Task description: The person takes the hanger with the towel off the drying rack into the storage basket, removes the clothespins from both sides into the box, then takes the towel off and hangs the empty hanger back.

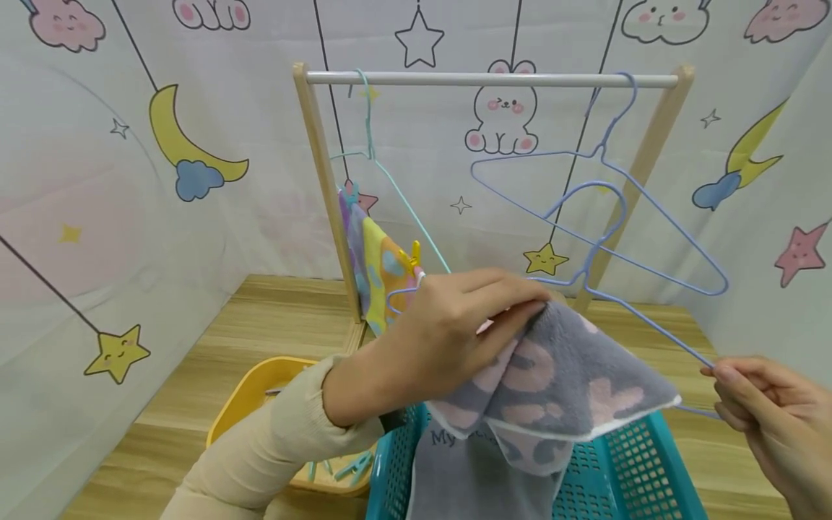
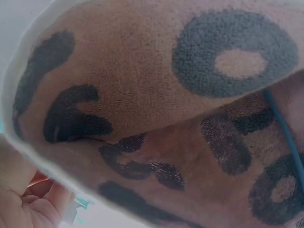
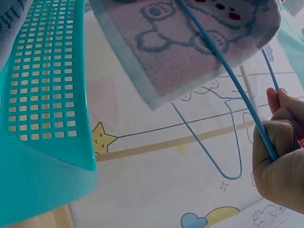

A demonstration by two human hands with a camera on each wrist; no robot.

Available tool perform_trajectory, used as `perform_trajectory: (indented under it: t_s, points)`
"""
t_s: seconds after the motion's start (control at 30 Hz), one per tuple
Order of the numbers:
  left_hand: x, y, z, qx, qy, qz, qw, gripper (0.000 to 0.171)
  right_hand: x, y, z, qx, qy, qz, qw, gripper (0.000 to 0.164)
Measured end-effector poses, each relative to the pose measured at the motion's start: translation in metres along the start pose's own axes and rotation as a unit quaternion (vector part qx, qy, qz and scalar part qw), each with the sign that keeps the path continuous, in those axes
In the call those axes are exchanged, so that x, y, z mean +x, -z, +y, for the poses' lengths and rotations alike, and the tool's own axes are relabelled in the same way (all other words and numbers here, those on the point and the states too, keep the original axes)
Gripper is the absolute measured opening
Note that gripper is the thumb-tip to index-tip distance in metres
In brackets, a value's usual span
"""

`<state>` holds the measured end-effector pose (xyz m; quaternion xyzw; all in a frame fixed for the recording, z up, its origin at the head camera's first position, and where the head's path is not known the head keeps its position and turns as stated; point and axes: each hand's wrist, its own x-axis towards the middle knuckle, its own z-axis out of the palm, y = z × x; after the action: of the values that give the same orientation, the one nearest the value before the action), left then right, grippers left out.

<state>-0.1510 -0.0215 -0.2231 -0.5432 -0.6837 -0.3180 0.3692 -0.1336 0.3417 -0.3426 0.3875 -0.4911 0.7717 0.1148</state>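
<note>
Nearest: left hand (image 1: 448,332), cream sleeve (image 1: 286,426), fingers pinching the top of the grey-and-pink towel (image 1: 572,383) so the loose part hangs down. Right hand (image 1: 773,412), curled fingers and thumb gripping the right end of a blue hanger (image 1: 656,326); its hook is up and free of the rod, so that grip looks like what steadies it. Towel is at the hanger, between the hands, above the teal basket (image 1: 672,462); can't tell if it's over the wire or just against it. Lettered grey cloth (image 1: 474,484) sits below the towel; can't tell if same piece. Basket directly under the work, probably for easy reach. Yellow tray (image 1: 221,419) beside it on the left holds teal clips (image 1: 357,466), likely to keep small stuff together. Behind: rack rod (image 1: 429,79) carries a second blue hanger (image 1: 601,153), bare, right side, plus a mint hanger (image 1: 416,217) on the left with a multicolour cloth (image 1: 377,267); yellow clip (image 1: 413,258) and blue clip (image 1: 352,195) on its top edge, presumably against slipping. Farthest: cartoon-print backdrop (image 1: 260,94).
</note>
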Motion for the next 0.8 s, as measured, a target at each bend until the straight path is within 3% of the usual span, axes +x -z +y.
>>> perform_trajectory:
  t_s: [0.27,0.5,0.7,0.8]
  points:
    - [0.002,0.012,0.004,-0.023,0.002,0.033,0.9992,0.011,-0.006,0.009,0.001,0.031,-0.008,-0.022,0.999,0.034]
    - [0.006,0.027,0.007,-0.071,0.036,0.046,0.9958,0.013,-0.009,0.018,-0.001,0.027,-0.014,-0.028,0.999,0.034]
    - [-0.002,0.034,-0.006,-0.077,0.047,0.079,0.9928,0.014,-0.009,0.025,-0.005,0.015,-0.007,-0.039,0.999,0.034]
    - [-0.004,0.036,-0.009,-0.09,0.049,0.077,0.9917,0.016,-0.012,0.029,-0.006,0.011,-0.009,-0.034,0.999,0.034]
